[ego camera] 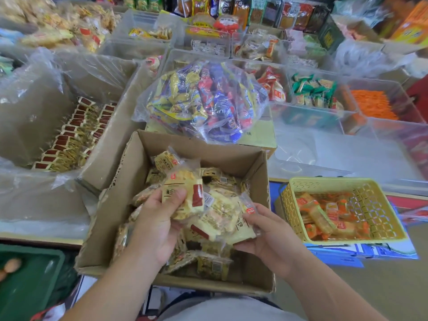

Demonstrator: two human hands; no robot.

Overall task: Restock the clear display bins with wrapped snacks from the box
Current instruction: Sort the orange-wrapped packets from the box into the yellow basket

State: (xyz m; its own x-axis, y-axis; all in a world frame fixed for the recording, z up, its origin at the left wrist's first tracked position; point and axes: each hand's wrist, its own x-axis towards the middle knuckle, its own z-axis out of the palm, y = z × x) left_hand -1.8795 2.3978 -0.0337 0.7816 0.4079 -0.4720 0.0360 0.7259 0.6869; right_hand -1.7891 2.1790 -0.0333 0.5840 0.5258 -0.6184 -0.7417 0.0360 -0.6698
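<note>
An open cardboard box point(250, 165) sits in front of me, holding several clear-wrapped pale yellow snacks with red labels. My left hand point(157, 218) grips a bunch of these wrapped snacks point(185, 193) above the box, thumb over the top packet. My right hand point(271, 235) holds more packets point(227, 228) from the right side, fingers curled under them. Clear display bins point(324, 140) stand beyond the box, some with snacks inside.
A plastic-lined carton point(69, 135) of the same red-labelled snacks lies at the left. A clear bag of mixed colourful snacks point(203, 100) rests behind the box. A yellow basket point(342, 184) with orange packets stands at the right. A green crate point(30, 281) is at lower left.
</note>
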